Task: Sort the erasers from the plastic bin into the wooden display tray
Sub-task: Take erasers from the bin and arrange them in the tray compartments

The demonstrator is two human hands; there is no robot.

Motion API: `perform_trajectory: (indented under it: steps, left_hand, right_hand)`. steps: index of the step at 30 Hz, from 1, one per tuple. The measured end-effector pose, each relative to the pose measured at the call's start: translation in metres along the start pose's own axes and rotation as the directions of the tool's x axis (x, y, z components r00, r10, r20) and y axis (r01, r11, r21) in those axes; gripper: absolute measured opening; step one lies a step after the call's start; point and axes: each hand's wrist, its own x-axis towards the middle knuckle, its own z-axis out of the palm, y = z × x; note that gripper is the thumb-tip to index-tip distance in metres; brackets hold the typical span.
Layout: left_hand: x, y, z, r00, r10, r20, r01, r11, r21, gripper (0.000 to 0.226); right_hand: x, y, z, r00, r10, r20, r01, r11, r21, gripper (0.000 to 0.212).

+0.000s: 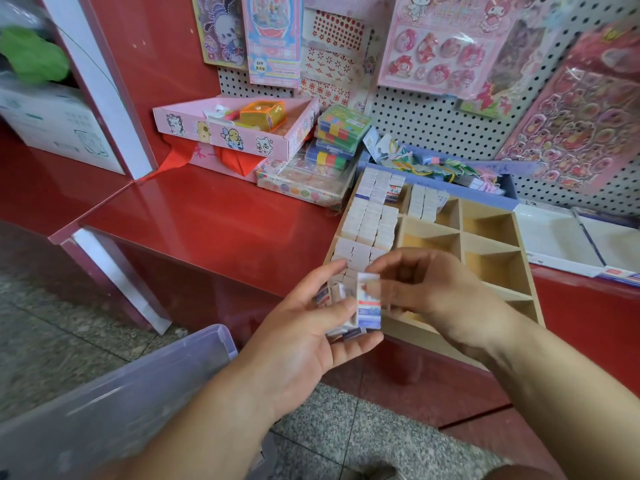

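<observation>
Your left hand (304, 341) cradled a small stack of erasers (341, 332), its fingers (332, 268) curled round the far side and the thumb laid across the front. The fingers (398, 263) of your right hand (433, 292) were narrowed to a pinch on one sleeved eraser (369, 306), which stood upright against that stack. Both hands hovered over the near edge of the wooden display tray (526, 282), which sat on the red worktop (225, 220) just beyond your fingertips. The plastic bin (138, 393) lay below and behind your left wrist. Straight ahead of your left fingertips the packed rows of erasers (370, 220) stood on end, white ends up, and compartments of bare wood lay past your right fingertips. The step looked like peeling one piece off to seat it, and it called for a clean separation first: the pinch needed to draw the eraser clear of its neighbours while your left thumb pressed the rest down, or a second one might have slid out. It seemed wise to turn it to match the standing rows before lowering it, then butt it against the last row so that it could not topple. Blur hid the label, so I could not tell which way it faced.
</observation>
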Motion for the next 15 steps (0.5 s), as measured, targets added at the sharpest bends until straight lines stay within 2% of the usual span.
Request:
perform_trajectory:
  steps: [2, 3, 5, 7, 9, 12, 15]
  left_hand:
    - [0.0, 0.003, -0.001, 1.0, 0.006, -0.012, -0.006, 1.0, -0.006, 0.058]
    - [0.0, 0.004, -0.001, 1.0, 0.009, -0.02, -0.009, 1.0, -0.011, 0.058]
    - [0.001, 0.009, 0.0, 1.0, 0.008, -0.028, -0.009, 1.0, -0.024, 0.056]
    - [0.003, 0.014, 0.002, 0.999, 0.009, -0.034, -0.011, 0.999, -0.041, 0.052]
    - [0.01, 0.02, 0.004, 1.0, 0.01, -0.02, -0.011, 0.997, -0.076, 0.043]
    - [0.022, 0.028, 0.004, 1.0, 0.016, -0.017, -0.018, 0.992, -0.124, 0.05]
    - [0.028, 0.032, 0.004, 0.999, 0.043, -0.019, -0.045, 0.989, -0.138, 0.06]
  right_hand:
    - [0.011, -0.006, -0.014, 0.995, -0.01, -0.103, 0.022, 0.993, 0.116, 0.027]
    - [0.021, -0.009, -0.025, 0.982, -0.039, -0.187, 0.057, 0.994, 0.092, 0.024]
    - [0.047, -0.013, -0.052, 0.914, -0.128, -0.386, 0.109, 0.991, -0.071, 0.015]
    - [0.078, -0.016, -0.075, 0.826, -0.203, -0.526, 0.093, 0.969, -0.228, 0.009]
    - [0.107, -0.017, -0.089, 0.79, -0.261, -0.555, 0.023, 0.917, -0.398, 0.011]
    - [0.141, -0.011, -0.095, 0.823, -0.305, -0.479, -0.091, 0.762, -0.641, 0.015]
    - [0.164, -0.006, -0.096, 0.836, -0.3, -0.458, -0.144, 0.687, -0.713, 0.017]
